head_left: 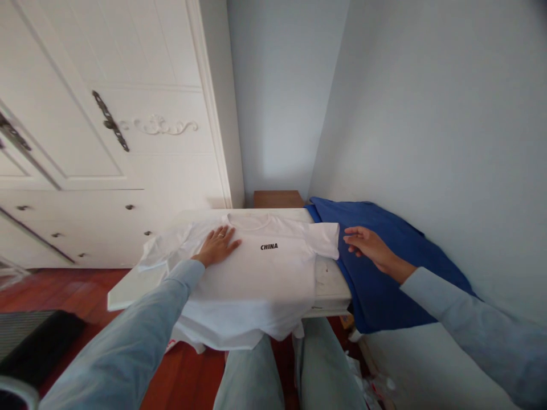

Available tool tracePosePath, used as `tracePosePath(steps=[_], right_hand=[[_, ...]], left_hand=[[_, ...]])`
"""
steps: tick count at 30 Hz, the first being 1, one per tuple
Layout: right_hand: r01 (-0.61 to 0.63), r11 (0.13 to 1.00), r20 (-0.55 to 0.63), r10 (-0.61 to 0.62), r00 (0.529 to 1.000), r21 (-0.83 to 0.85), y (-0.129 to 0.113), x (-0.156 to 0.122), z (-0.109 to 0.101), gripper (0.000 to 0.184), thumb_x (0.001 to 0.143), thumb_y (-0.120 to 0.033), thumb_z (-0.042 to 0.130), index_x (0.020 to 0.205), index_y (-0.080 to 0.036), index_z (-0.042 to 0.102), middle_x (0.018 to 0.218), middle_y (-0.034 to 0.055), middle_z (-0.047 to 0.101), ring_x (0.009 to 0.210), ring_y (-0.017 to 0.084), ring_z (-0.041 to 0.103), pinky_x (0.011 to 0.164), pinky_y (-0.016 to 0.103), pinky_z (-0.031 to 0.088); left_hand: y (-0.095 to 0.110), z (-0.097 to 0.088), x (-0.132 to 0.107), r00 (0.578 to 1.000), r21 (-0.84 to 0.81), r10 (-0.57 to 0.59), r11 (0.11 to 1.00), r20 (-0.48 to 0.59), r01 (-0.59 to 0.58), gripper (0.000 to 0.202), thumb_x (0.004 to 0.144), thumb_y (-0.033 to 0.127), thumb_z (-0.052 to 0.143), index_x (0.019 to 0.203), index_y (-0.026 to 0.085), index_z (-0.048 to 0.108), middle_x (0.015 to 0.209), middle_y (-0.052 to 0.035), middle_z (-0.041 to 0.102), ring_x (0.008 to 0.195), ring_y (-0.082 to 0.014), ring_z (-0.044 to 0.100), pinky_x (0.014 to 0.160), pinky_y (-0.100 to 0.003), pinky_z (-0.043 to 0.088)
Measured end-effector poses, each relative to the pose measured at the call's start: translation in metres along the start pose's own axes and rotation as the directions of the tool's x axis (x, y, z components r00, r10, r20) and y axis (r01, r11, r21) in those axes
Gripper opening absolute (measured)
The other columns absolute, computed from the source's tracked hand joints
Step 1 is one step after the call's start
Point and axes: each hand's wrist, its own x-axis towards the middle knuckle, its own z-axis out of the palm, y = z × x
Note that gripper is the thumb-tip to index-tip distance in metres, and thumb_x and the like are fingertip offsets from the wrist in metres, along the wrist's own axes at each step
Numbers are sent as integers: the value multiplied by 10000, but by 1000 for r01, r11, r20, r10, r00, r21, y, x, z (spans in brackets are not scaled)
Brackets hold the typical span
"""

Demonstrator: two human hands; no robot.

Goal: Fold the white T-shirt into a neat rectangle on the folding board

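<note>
A white T-shirt [256, 279] with "CHINA" in black across the chest lies spread on a white table [331, 285], its hem hanging over the front edge. My left hand [219, 246] rests flat on the shirt's upper left part, fingers apart, a ring on one finger. Just beyond the tip of the right sleeve, my right hand [367, 246] hovers over dark blue cloth [384, 285], fingers slightly bent and apart, with nothing held. The left sleeve lies rumpled near the table's left end.
A white wardrobe [171, 159] with dark handles stands at the back left. Behind the table sits a brown box [278, 199]. Grey walls [427, 114] close the right side. A black item [47, 341] lies on the red wood floor [98, 290].
</note>
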Motion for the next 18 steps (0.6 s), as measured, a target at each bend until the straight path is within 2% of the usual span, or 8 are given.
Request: tracePosePath(steps=[2, 4, 7, 8, 9, 13, 16, 18], right_hand=[[41, 999, 118, -42, 992, 11, 0, -22, 11, 272, 798, -289, 687, 1036, -167, 641, 758, 32, 671, 601, 128, 618, 468, 191, 441], [42, 999, 361, -42, 932, 7, 8, -52, 27, 309, 791, -367, 698, 1027, -171, 673, 808, 45, 702, 617, 142, 637, 493, 213, 463], [45, 991, 723, 61, 688, -127, 40, -102, 55, 381, 772, -410, 711, 1081, -185, 720, 886, 83, 750, 725, 208, 694, 610, 294, 541], [95, 981, 756, 69, 651, -172, 56, -116, 66, 386, 731, -389, 742, 1060, -187, 739, 970, 102, 759, 817, 238, 709, 708, 334, 565], [118, 972, 751, 78, 655, -204, 74, -127, 77, 454, 662, -364, 784, 1078, -187, 741, 1069, 121, 754, 912, 274, 713, 811, 378, 567], [-70, 991, 576, 125, 808, -116, 144, -143, 125, 710, 630, -453, 727, 1277, -175, 633, 1397, 200, 606, 1239, 377, 610, 977, 504, 521], [-86, 996, 399, 72, 914, 19, 180, -136, 159, 690, 592, -524, 734, 1197, -206, 636, 1388, 200, 609, 1318, 404, 538, 1048, 547, 459], [-76, 992, 359, 35, 933, 102, 193, -130, 177, 637, 598, -569, 736, 1130, -231, 641, 1282, 175, 673, 1228, 397, 601, 1011, 535, 477]], left_hand=[[1, -1, -1, 1000, -1, 5, 1000, -7, -5, 782, 986, 631, 198, 1589, 138, 265, 1674, -171, 218, 1562, -320, 174, 1254, -505, 164], [2, -1, -1, 1000, -1, 7, 1000, -7, -7, 779, 988, 625, 201, 1587, 132, 266, 1673, -175, 222, 1561, -321, 176, 1254, -505, 164], [3, -3, -2, 1000, 0, 7, 1000, -1, -7, 775, 990, 621, 204, 1588, 131, 258, 1675, -174, 216, 1562, -320, 172, 1253, -503, 160], [4, -3, -2, 1000, -1, 7, 1000, 1, -7, 774, 990, 621, 202, 1589, 134, 255, 1676, -172, 213, 1563, -318, 171, 1253, -503, 160], [4, -3, -2, 1000, -2, 7, 1000, 5, -7, 772, 990, 621, 197, 1590, 138, 251, 1677, -170, 211, 1563, -314, 170, 1253, -503, 160], [3, -4, -2, 1000, -5, 3, 1000, 14, -3, 780, 988, 632, 181, 1592, 144, 246, 1681, -163, 203, 1565, -309, 165, 1254, -503, 155], [2, -4, -1, 1000, -4, 2, 1000, 18, -2, 778, 985, 640, 176, 1594, 161, 245, 1684, -151, 200, 1567, -299, 162, 1257, -494, 146], [2, -4, 0, 1000, -3, 2, 1000, 21, -2, 777, 985, 643, 178, 1596, 168, 245, 1685, -146, 199, 1566, -293, 166, 1259, -489, 145]])
